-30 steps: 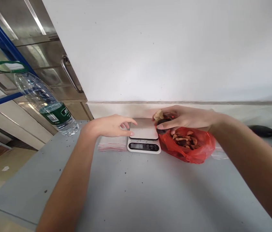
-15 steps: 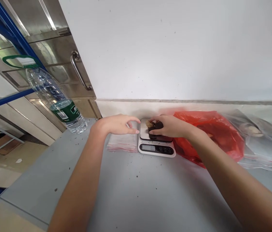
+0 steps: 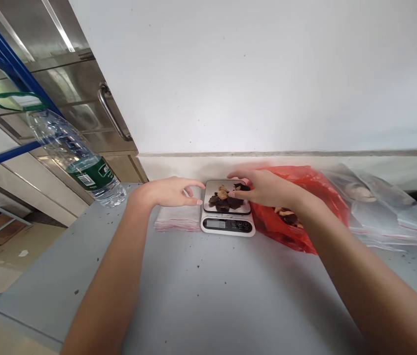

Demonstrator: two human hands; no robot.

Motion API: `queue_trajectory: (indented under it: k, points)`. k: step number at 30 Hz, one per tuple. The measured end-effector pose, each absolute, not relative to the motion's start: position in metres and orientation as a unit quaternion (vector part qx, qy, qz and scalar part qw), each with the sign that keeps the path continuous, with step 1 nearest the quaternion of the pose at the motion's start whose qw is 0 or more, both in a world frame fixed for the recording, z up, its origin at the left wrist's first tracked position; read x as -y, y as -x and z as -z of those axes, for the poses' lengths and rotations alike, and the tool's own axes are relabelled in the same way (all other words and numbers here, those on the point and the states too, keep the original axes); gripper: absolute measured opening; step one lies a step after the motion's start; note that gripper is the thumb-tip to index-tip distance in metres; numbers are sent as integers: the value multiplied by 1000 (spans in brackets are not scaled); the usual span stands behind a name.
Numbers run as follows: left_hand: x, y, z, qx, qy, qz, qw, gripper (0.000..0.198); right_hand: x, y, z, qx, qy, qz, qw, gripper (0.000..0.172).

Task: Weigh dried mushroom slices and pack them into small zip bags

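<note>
Setting: grey speckled tabletop (image 3: 208, 286) against a bare white wall.
Right hand (image 3: 267, 190): fingers loose, gripping nothing, tips at dark and tan dried pieces (image 3: 225, 198) heaped on a small white digital scale (image 3: 227, 224).
Left hand (image 3: 167, 192): unclenched, resting on a stack of clear zip bags (image 3: 178, 219).
Handling: pieces likely light, brittle; pinch gently from above.
Beside: crumpled red plastic bag (image 3: 319, 185), touching the scale's right.

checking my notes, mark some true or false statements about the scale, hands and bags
1. Dark and tan dried pieces lie on the white steel-topped digital scale. True.
2. The left hand grips the clear green-labelled plastic water bottle. False: it rests over the stack of clear zip bags.
3. The red plastic bag lies right of the scale. True.
4. The right hand lies flat on the grey table. False: it hovers at the pieces on the scale.
</note>
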State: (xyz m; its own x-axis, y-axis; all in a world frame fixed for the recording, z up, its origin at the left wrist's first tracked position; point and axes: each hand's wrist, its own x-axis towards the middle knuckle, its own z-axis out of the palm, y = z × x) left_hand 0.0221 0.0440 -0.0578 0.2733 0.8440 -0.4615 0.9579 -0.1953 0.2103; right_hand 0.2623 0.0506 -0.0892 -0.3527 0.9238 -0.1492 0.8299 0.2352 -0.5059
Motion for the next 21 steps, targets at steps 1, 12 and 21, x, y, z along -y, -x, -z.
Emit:
queue_trajectory:
  k: [1,12,21]
  points:
    - [-44,-23,58,-591,-763,125,231,73,-51,-264,89,781,561,-258,95,60]
    - [-43,-24,58,-584,-769,125,228,74,-47,-272,83,774,584,-232,78,56]
    - [-40,-24,54,-583,-769,120,232,72,-53,-276,90,766,584,-240,122,39]
